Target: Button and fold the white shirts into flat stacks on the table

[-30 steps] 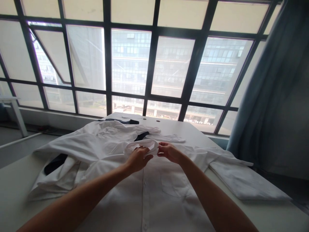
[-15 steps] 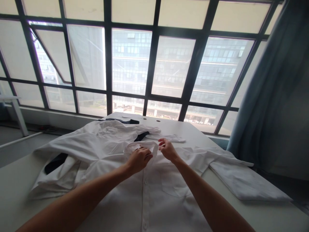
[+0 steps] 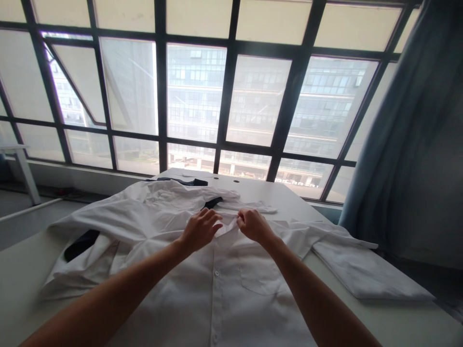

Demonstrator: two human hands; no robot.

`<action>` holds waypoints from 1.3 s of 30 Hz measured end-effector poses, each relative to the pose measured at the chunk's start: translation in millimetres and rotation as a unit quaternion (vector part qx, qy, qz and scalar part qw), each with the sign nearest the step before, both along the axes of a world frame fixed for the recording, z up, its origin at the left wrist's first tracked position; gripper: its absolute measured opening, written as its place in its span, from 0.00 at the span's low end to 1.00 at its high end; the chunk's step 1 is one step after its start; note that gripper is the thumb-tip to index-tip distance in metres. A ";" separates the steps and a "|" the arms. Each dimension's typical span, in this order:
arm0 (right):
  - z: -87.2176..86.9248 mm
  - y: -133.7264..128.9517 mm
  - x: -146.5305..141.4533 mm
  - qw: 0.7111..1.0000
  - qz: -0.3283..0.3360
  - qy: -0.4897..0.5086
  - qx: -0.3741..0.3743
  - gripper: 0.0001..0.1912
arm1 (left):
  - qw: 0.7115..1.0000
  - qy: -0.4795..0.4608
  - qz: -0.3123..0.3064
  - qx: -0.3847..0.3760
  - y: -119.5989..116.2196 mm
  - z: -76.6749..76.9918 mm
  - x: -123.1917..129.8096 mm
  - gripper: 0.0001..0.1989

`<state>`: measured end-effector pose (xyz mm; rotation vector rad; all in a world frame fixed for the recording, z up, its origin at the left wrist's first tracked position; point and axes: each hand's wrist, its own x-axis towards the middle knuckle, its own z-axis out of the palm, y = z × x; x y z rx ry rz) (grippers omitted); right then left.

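A white button-up shirt [image 3: 231,299] lies front side up, its button placket running toward me and a chest pocket on its right half. My right hand [image 3: 255,225] is closed, fingers pinching the right side of the shirt's collar [image 3: 227,226]. At the collar's left side is my left hand [image 3: 201,230], with its thumb apart from the curved fingers; part of the collar is hidden behind it. Beyond both hands, more white garments [image 3: 162,197] lie crumpled, with a dark strip of cloth [image 3: 212,202] among them.
A folded white garment [image 3: 369,272] rests at the right on the white table [image 3: 278,189]. Another dark piece [image 3: 81,245] shows at the left under white cloth. Large windows [image 3: 195,91] stand behind, and a blue-grey curtain [image 3: 390,144] hangs at the right.
My right hand has closed on the collar's right side. My left hand has shifted slightly left, its thumb coming away from the fingers. The collar opening looks lower and flatter.
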<state>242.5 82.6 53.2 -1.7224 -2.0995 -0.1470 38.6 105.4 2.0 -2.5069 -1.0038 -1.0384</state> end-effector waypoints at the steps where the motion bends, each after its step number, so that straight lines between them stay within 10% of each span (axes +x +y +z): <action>1: 1.2 -0.3 0.9 1.000 0.002 -0.001 -0.006 0.11 | 1.000 0.001 0.021 0.022 3.7 3.5 -5.1 0.10; 8: -1.8 -1.3 1.3 1.000 -0.002 -0.017 -0.023 0.10 | 0.996 0.012 0.075 -0.041 21.6 8.8 -24.0 0.06; 14: -14.5 2.2 -6.8 0.989 0.150 0.004 -0.012 0.14 | 0.996 -0.016 0.059 -0.069 15.5 11.8 -21.8 0.10; 29: -12.2 12.3 15.8 0.998 0.042 -0.052 0.005 0.15 | 0.971 -0.079 0.023 -0.226 44.9 5.8 -41.5 0.21; 33: -10.3 -4.0 -17.3 0.988 0.111 0.031 0.103 0.11 | 0.925 -0.181 0.006 -0.333 46.5 6.5 -38.5 0.24; 39: -39.1 -15.3 -55.2 0.991 0.117 0.072 0.003 0.16 | 0.777 -0.313 -0.125 -0.532 36.4 18.2 -37.1 0.30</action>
